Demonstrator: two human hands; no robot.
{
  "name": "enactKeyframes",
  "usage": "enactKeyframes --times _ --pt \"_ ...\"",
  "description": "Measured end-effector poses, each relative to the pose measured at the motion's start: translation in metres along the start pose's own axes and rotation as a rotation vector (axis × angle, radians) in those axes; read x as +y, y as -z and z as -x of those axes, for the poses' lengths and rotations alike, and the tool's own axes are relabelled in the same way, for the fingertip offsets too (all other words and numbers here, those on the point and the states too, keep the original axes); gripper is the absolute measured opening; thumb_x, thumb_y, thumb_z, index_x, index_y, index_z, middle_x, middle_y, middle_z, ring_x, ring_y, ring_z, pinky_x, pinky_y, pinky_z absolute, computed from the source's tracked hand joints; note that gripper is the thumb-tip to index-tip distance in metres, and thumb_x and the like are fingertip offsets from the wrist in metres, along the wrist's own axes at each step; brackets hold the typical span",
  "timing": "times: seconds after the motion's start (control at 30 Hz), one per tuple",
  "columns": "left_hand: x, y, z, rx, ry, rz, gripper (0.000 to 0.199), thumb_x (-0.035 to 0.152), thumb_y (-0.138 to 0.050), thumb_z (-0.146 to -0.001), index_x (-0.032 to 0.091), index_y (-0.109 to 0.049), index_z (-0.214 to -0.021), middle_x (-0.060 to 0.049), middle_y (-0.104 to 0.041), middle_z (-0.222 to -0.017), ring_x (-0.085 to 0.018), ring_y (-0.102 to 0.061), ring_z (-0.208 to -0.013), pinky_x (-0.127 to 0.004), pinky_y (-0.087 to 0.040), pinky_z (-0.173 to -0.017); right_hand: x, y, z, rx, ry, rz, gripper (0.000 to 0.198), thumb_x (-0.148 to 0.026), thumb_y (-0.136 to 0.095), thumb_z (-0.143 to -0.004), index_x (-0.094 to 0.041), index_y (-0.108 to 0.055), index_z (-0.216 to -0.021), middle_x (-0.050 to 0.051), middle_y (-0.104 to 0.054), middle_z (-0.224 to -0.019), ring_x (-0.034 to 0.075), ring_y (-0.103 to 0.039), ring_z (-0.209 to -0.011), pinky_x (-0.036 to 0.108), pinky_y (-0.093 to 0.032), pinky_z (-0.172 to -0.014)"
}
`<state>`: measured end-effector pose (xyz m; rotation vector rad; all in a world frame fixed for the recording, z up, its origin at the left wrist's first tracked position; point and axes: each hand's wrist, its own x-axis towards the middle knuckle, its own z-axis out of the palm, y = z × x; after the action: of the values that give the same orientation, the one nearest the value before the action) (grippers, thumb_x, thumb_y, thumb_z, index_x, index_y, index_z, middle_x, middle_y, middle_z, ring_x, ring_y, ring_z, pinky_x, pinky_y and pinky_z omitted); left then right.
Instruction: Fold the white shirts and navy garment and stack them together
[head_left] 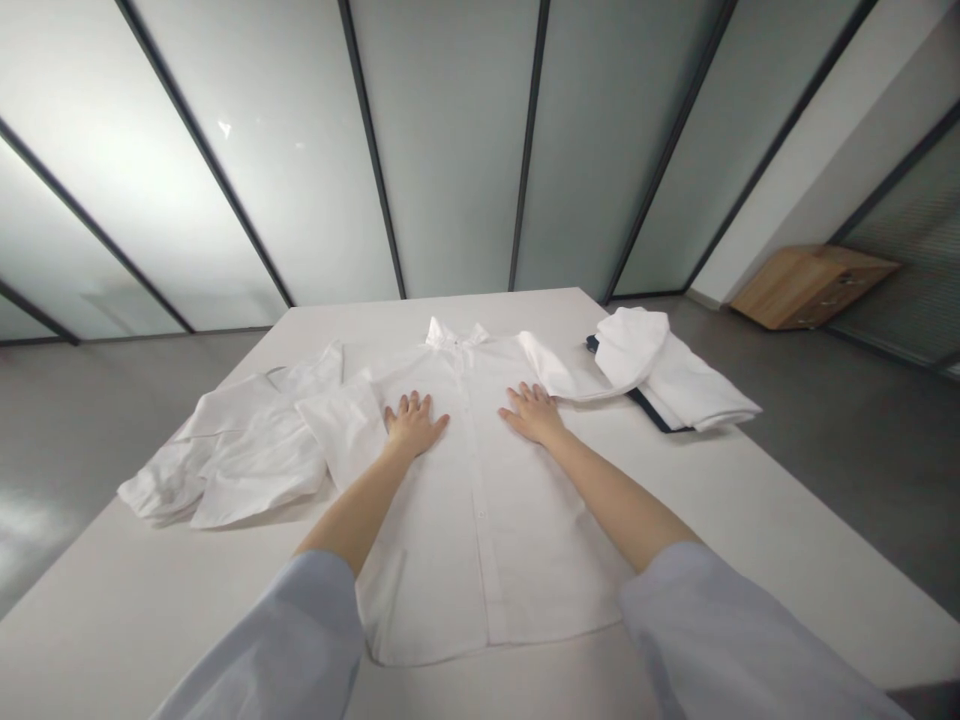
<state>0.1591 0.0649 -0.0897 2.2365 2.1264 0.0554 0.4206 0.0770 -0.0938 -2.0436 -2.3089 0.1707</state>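
Shirt (484, 540), white, lies spread front side up on the table (780, 530), with its collar (456, 337) at 12 o'clock and its hem at 6 o'clock. All clock positions are read from the middle of the shirt. Left hand (415, 425), at 10 o'clock, rests palm down on the fabric, fingers spread, gripping nothing. Right hand (532, 413), at 2 o'clock, rests in the same manner: palm down, fingers apart, nothing grasped. A loose pile of white garments (259, 440) lies between 9 and 10 o'clock. A folded white stack (697, 385) lies between 2 and 3 o'clock, with a dark item (651, 408) beneath it. One shirt sleeve (574, 380) extends to this stack. A frosted glass partition (457, 150) stands beyond the table at 12 o'clock.
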Motion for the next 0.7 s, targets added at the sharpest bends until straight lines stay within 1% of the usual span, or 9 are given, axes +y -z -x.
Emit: enactKeyframes --times 0.03,0.1,0.17,0.27,0.37,0.43,0.6,0.7 --pt "0.000 0.001 0.003 0.031 -0.013 0.008 0.064 0.058 -0.032 -0.092 0.021 -0.043 -0.142 -0.015 -0.033 -0.154 -0.034 -0.029 -0.141 -0.054 -0.025 -0.111 0.000 0.000 0.000 0.021 0.001 0.002 0.062 -0.057 -0.034 -0.094 -0.024 -0.038 -0.147 0.012 -0.029 -0.157 0.035 -0.024 -0.142 0.054 -0.026 -0.109" --pt "-0.001 0.005 0.009 0.072 -0.043 0.026 0.054 0.054 -0.037 -0.092 0.021 -0.053 -0.132 -0.014 -0.047 -0.142 -0.030 -0.040 -0.132 -0.045 -0.033 -0.108 -0.001 0.001 0.002 0.088 0.004 0.002 0.056 -0.052 -0.038 -0.094 -0.021 -0.048 -0.140 0.014 -0.039 -0.150 0.032 -0.033 -0.137 0.049 -0.030 -0.106" --pt "-0.001 0.008 0.015 0.079 -0.078 0.036 0.046 0.049 -0.040 -0.092 0.021 -0.058 -0.124 -0.013 -0.053 -0.131 -0.028 -0.047 -0.123 -0.040 -0.038 -0.103 -0.001 0.001 0.005 0.152 -0.002 0.000 0.046 -0.045 -0.041 -0.094 -0.018 -0.057 -0.129 0.015 -0.051 -0.138 0.029 -0.043 -0.127 0.043 -0.034 -0.102" --pt "-0.003 0.010 0.023 0.069 -0.116 0.033 0.043 0.045 -0.041 -0.093 0.020 -0.057 -0.124 -0.012 -0.054 -0.129 -0.028 -0.047 -0.121 -0.039 -0.039 -0.101 -0.001 0.001 0.007 0.202 -0.010 -0.001 0.037 -0.036 -0.045 -0.092 -0.016 -0.063 -0.117 0.015 -0.058 -0.124 0.027 -0.050 -0.116 0.039 -0.036 -0.098" --pt "-0.007 0.008 0.027 0.076 -0.131 0.059 0.042 0.042 -0.042 -0.093 0.022 -0.055 -0.127 -0.010 -0.052 -0.133 -0.026 -0.046 -0.123 -0.038 -0.038 -0.103 0.001 0.000 0.008 0.225 0.003 -0.022 0.033 -0.033 -0.046 -0.091 -0.015 -0.065 -0.113 0.015 -0.060 -0.119 0.027 -0.051 -0.113 0.037 -0.037 -0.097" --pt "-0.011 0.005 0.028 0.095 -0.138 0.101 0.040 0.040 -0.044 -0.092 0.022 -0.057 -0.125 -0.008 -0.054 -0.133 -0.025 -0.047 -0.123 -0.037 -0.038 -0.103 0.003 -0.003 0.006 0.243 0.016 -0.059 0.032 -0.031 -0.047 -0.090 -0.015 -0.066 -0.110 0.014 -0.061 -0.117 0.027 -0.053 -0.111 0.037 -0.037 -0.097" --pt "-0.017 -0.002 0.024 0.133 -0.151 0.218 0.035 0.033 -0.047 -0.089 0.018 -0.062 -0.117 -0.010 -0.061 -0.125 -0.026 -0.052 -0.117 -0.037 -0.041 -0.102 0.011 -0.014 0.003 0.346 0.070 -0.301 0.023 -0.022 -0.053 -0.083 -0.016 -0.068 -0.099 0.012 -0.066 -0.110 0.024 -0.058 -0.106 0.035 -0.041 -0.095" --pt "-0.018 -0.004 0.022 0.149 -0.165 0.257 0.033 0.031 -0.049 -0.087 0.017 -0.064 -0.114 -0.010 -0.062 -0.123 -0.027 -0.053 -0.116 -0.039 -0.041 -0.101 0.022 -0.013 0.007 0.399 0.086 -0.396 0.022 -0.020 -0.049 -0.082 -0.019 -0.066 -0.096 0.008 -0.068 -0.103 0.022 -0.061 -0.098 0.032 -0.046 -0.087"
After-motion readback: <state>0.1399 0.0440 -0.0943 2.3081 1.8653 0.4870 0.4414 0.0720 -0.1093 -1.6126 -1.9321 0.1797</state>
